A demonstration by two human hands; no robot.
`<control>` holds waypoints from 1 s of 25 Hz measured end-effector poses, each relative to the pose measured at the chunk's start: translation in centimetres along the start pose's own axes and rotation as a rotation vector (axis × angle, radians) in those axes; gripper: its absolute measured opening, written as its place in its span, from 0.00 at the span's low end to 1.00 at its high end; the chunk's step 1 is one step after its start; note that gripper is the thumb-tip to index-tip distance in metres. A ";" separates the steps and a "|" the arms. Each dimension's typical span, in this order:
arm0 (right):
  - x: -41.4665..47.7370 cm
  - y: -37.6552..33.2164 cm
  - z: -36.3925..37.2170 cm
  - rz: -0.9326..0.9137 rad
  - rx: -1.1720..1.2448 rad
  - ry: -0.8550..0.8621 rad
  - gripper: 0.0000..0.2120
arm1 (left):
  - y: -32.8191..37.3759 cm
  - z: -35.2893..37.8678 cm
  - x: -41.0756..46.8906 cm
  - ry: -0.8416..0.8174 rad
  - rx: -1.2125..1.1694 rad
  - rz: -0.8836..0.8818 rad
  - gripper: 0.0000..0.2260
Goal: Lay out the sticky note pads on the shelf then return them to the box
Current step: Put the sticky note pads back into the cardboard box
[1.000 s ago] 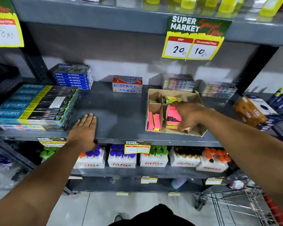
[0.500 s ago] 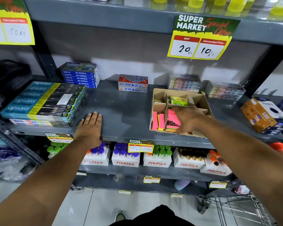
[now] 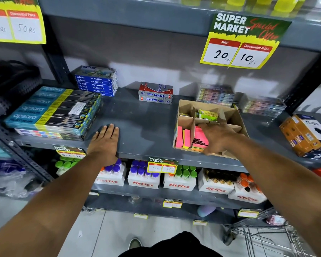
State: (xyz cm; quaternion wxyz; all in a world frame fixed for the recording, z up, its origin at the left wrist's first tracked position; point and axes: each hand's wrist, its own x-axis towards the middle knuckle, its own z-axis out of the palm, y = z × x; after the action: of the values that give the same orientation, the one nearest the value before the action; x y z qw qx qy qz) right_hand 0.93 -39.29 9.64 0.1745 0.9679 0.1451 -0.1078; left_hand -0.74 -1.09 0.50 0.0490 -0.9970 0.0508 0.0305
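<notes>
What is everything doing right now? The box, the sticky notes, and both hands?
Box: open, on the shelf.
Sticky notes: standing inside the box.
Shelf: no pads laid out.
Left hand: flat on the shelf, empty.
Right hand: reaching into the box.

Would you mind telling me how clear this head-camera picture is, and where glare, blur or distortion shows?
Head view: wide-angle bending bows the shelf edges and uprights toward the corners; soft glare patches sit on the grey back wall; the yellow bottles up top are blurred; the printed price sign reads sharply; both the left hand and right hand are clear, as is the box of sticky note pads.
</notes>
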 end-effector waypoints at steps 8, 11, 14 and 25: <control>-0.3 0.0 0.0 -0.011 -0.007 0.006 0.51 | 0.1 -0.2 -0.2 0.005 0.002 0.002 0.52; -0.6 0.1 0.2 -0.008 0.017 0.037 0.55 | 0.1 -0.2 -0.2 0.004 0.005 0.001 0.53; -1.3 0.1 0.2 0.014 0.068 0.076 0.57 | 0.1 -0.2 -0.2 0.002 0.006 -0.003 0.53; -6.8 -10.7 5.0 0.489 1.726 0.869 0.13 | 0.2 0.1 0.0 0.012 0.030 -0.010 0.53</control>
State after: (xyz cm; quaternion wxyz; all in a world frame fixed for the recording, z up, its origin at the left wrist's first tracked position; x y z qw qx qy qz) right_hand -9.62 -33.20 3.58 -0.6399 0.7220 -0.1350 0.2260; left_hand -0.78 -1.29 0.41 0.0636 -0.9966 0.0464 0.0234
